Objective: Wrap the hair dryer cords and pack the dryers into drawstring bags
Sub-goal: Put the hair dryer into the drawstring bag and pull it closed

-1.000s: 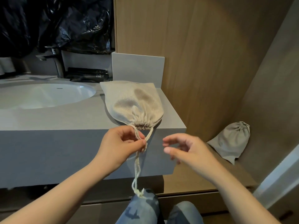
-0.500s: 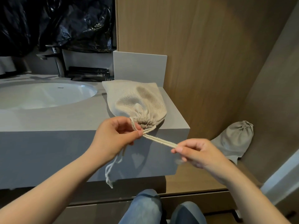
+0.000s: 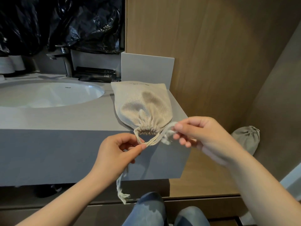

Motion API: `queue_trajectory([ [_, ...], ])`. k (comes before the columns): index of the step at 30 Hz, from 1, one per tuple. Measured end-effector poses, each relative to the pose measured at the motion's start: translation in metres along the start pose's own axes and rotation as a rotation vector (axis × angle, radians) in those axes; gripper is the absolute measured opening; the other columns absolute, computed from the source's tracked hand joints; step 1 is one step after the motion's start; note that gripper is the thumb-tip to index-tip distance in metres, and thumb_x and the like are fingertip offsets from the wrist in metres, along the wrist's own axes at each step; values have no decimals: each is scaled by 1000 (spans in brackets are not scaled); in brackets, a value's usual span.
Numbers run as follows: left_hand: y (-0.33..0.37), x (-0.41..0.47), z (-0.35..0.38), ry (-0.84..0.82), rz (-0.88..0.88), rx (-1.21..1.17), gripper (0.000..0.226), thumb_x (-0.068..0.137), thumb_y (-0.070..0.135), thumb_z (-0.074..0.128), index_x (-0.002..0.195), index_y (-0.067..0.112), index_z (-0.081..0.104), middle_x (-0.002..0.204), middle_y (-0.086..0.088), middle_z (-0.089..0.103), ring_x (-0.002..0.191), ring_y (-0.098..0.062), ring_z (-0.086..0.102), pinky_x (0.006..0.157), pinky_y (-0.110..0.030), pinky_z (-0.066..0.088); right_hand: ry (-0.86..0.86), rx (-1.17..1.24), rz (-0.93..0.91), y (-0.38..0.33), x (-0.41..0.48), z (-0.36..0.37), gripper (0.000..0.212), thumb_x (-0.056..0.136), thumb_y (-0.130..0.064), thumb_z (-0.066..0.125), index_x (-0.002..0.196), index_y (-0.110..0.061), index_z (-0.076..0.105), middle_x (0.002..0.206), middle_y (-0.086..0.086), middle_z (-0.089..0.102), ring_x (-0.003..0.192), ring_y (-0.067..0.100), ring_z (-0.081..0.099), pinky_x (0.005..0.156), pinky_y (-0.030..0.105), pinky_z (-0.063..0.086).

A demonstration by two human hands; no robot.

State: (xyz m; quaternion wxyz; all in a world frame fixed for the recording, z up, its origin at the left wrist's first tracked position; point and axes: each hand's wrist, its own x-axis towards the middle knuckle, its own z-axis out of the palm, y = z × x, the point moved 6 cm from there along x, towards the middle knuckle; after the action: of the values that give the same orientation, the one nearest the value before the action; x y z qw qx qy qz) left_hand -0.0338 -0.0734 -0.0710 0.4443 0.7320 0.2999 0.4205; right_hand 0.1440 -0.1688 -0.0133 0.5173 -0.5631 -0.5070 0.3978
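Observation:
A beige drawstring bag lies on the grey vanity counter, bulging, its gathered mouth at the counter's front edge. The drawstring runs out of the mouth between my two hands. My left hand pinches the cord just below the mouth, and a loose end hangs down from it. My right hand pinches the other part of the cord to the right of the mouth. A second closed beige bag lies on the wooden shelf at the lower right. No hair dryer is visible.
A white sink basin with a faucet is set in the counter at left. Black plastic sheeting hangs behind it, dark flat boxes below. A wooden wall panel rises at right. My knees show under the counter.
My right hand took hold of the cord, drew it to the right, then rose close to the bag's mouth. My left hand kept pinching the cord and dropped slightly.

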Motion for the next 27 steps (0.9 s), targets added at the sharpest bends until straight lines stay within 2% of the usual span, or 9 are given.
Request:
queue_trajectory([
  [2, -1, 3, 0, -9, -7, -25, 3, 77, 12, 78, 78, 15, 77, 62, -10, 68, 52, -14, 59, 51, -19, 51, -4, 139, 75, 5, 13, 14, 20, 82, -17, 67, 92, -2, 75, 75, 7, 70, 61, 7, 61, 55, 13, 51],
  [4, -2, 4, -1, -11, -8, -35, 3, 77, 13, 79, 77, 16, 77, 62, -10, 69, 52, -14, 60, 51, -19, 51, 34, 113, 92, 10, 25, 22, 18, 85, -14, 67, 94, -1, 75, 79, 9, 72, 64, 9, 63, 58, 14, 52],
  [9, -6, 6, -4, -1, -11, -84, 3, 75, 13, 79, 76, 15, 77, 62, -8, 70, 57, -20, 65, 51, -20, 51, 152, -206, -2, 16, 35, 31, 9, 82, -17, 74, 81, -9, 78, 61, -4, 69, 51, 3, 57, 50, 10, 44],
  [11, -5, 8, -5, -14, -11, -103, 3, 75, 13, 79, 77, 15, 77, 63, -7, 70, 58, -17, 67, 52, -20, 52, 247, -397, -56, 13, 36, 32, 7, 75, -25, 80, 74, -19, 79, 61, -7, 70, 55, 1, 59, 50, 9, 43],
  [15, -2, 17, -5, -39, -21, -147, 3, 75, 10, 79, 76, 10, 76, 64, -10, 71, 57, -16, 65, 52, -21, 52, 406, -592, -106, 10, 35, 20, 26, 65, -38, 86, 62, -21, 67, 55, -8, 62, 50, 0, 52, 46, 11, 40],
  [19, 4, 27, -8, -66, 10, -130, 4, 76, 11, 78, 77, 9, 76, 65, -10, 72, 58, -20, 65, 54, -24, 54, 355, -523, -90, 13, 31, 10, 28, 74, -47, 74, 65, -21, 67, 57, -5, 61, 50, 4, 52, 51, 18, 44],
  [21, 6, 33, -9, -71, 20, -134, 5, 76, 11, 78, 78, 6, 76, 65, -12, 71, 57, -20, 64, 53, -24, 54, 296, -507, -27, 22, 26, 6, 26, 78, -48, 69, 70, -24, 71, 64, 0, 66, 56, 13, 56, 56, 24, 47],
  [24, 9, 38, -7, -95, 29, -147, 5, 76, 8, 77, 78, 3, 75, 65, -14, 70, 56, -17, 62, 51, -22, 52, 110, -433, 145, 44, 19, 19, 15, 80, -41, 71, 86, -28, 74, 75, -6, 72, 70, 10, 66, 57, 18, 50],
  [27, 11, 43, -5, -105, 21, -161, 3, 77, 6, 76, 76, 3, 74, 63, -12, 69, 54, -14, 61, 50, -20, 51, 116, -315, 176, 56, 21, 30, 14, 82, -34, 73, 94, -27, 74, 84, -7, 74, 78, 9, 70, 59, 16, 51],
])
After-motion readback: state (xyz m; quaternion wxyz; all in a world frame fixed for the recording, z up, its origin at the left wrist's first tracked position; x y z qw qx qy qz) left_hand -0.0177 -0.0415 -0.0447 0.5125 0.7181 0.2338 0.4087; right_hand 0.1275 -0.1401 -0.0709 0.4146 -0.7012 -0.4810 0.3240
